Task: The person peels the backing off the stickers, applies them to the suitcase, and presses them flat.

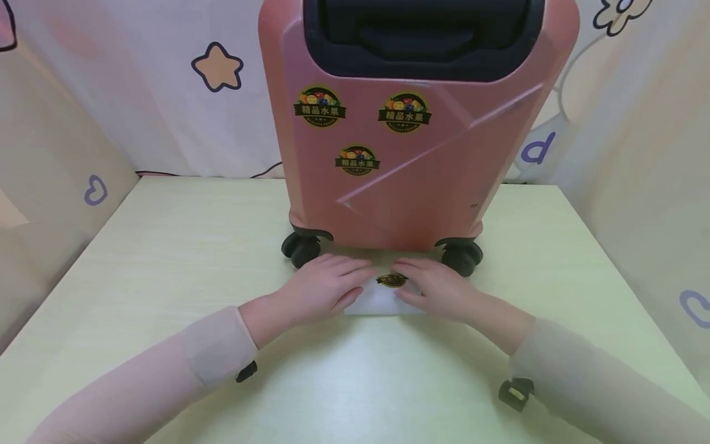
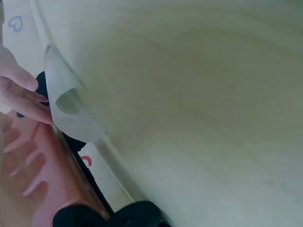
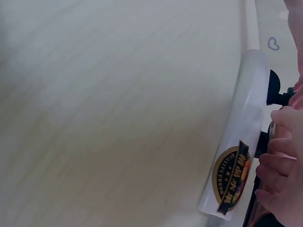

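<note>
A small white sheet (image 1: 373, 303) lies on the table in front of the suitcase (image 1: 410, 203). It bears one round black-and-gold fruit sticker (image 1: 392, 281), which the right wrist view shows larger. The sheet bends and lifts at one end in the left wrist view. My left hand (image 1: 327, 285) is at the sheet's left side, fingers loosely extended. On the right side, my right hand (image 1: 440, 288) has its fingers and thumb around the sticker without a visible pinch. Whether fingertips press the sheet cannot be told. Three similar stickers, one of them the lower sticker (image 1: 357, 160), are on the suitcase's front.
The pink suitcase stands upright at the back of the table (image 1: 355, 382), its black wheels (image 1: 461, 256) just beyond my hands. A black handle recess (image 1: 424, 37) is at its top. Patterned curtains (image 1: 138, 92) hang behind and at both sides.
</note>
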The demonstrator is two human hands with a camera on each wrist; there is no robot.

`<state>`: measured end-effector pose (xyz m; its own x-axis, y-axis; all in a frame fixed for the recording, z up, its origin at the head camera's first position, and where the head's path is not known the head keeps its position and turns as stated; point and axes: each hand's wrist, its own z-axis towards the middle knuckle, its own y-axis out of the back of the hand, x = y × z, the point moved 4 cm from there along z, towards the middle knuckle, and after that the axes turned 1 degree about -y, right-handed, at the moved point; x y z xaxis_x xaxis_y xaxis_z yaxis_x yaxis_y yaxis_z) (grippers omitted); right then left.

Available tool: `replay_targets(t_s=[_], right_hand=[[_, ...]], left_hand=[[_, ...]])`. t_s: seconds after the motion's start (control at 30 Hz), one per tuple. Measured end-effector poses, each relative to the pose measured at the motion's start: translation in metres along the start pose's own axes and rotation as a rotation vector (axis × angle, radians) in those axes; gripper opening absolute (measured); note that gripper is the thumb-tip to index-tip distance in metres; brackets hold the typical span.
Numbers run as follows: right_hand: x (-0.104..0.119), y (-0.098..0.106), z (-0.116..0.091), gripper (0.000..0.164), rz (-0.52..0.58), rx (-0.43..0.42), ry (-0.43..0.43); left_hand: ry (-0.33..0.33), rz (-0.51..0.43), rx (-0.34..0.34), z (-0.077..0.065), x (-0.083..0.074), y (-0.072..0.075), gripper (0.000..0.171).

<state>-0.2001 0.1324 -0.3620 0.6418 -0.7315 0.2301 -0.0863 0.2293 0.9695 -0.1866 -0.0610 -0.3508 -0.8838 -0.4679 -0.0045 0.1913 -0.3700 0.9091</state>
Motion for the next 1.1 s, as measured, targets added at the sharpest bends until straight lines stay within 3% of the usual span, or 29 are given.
replay_targets(t_s=[0.23,0.37,0.7,0.93,1.1], right_hand=[[-0.004,-0.009,0.002,0.048,-0.025,0.013,0.009],[-0.003,-0.011,0.003,0.046,-0.032,-0.003,0.021],[-0.001,-0.015,0.004,0.045,-0.05,-0.012,0.01],[0.003,-0.013,0.001,0.046,-0.027,-0.087,-0.007],[0.009,-0.007,-0.002,0.041,-0.024,-0.168,0.023]], left_hand=[[0.209,-0.102,0.246,0.016,0.006,-0.02,0.035],[0.311,-0.13,0.324,0.022,0.009,-0.027,0.035],[0.489,-0.319,0.341,0.031,0.018,-0.044,0.037],[0.571,-0.551,0.327,0.033,0.021,-0.05,0.046],[0.632,-0.746,0.341,0.03,0.023,-0.052,0.036]])
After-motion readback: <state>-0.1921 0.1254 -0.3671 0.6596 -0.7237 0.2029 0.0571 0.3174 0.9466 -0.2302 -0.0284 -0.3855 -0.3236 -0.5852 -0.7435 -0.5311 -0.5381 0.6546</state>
